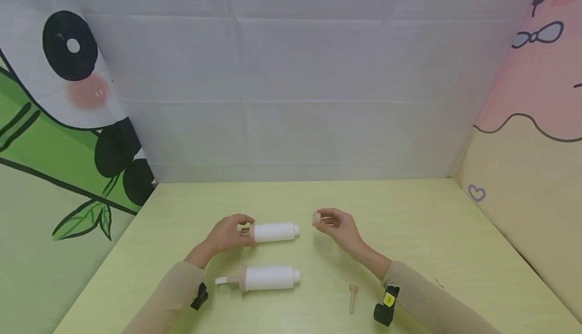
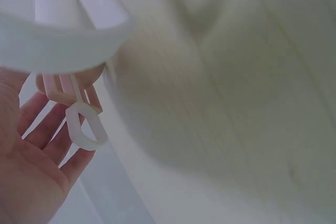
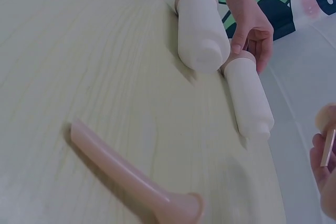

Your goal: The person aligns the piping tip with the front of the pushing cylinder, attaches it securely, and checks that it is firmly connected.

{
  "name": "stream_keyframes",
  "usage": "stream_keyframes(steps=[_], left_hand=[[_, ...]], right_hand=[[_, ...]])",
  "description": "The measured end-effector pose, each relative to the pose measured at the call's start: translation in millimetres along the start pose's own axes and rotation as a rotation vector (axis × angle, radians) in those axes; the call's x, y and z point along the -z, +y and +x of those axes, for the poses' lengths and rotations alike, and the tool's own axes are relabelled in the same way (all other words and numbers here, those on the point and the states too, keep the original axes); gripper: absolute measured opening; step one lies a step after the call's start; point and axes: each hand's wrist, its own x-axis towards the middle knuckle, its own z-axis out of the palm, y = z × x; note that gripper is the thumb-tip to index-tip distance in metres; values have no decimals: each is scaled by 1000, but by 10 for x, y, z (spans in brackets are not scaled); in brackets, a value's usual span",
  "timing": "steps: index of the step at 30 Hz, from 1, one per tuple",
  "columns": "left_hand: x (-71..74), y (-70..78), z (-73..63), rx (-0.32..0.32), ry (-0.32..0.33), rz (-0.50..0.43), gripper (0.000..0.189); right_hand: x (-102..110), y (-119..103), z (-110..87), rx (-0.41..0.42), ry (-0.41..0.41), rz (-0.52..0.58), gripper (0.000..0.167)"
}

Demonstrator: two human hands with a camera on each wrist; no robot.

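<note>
Two white tubes with pink collars lie on the table, resembling plunger-type syringes. My left hand grips the far tube at its pink collar, fingers on one side and thumb on the other. The near tube lies beside it, its white handle pointing left. A white loop handle on the far tube shows by my left fingers. In my right hand, held over the table to the right, a small pink cap is pinched between thumb and fingers.
A pink funnel-shaped nozzle lies near the front of the light yellow table, below my right forearm. A grey back panel and printed side panels surround the table.
</note>
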Motion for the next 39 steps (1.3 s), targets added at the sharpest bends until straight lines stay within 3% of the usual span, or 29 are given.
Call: stream_keyframes(steps=[24,34,39], left_hand=[[-88,-49,81,-42,-15,-113,51],[-80,-11,92,-59,-19,-104,47],[-77,3,90,-44,-13,-102,46]], right_hand=[[12,-11,6,-21,1,0,34],[27,-4,6,-31,-11,15,37],[-2,-211,-45,-45,-18,5,34]])
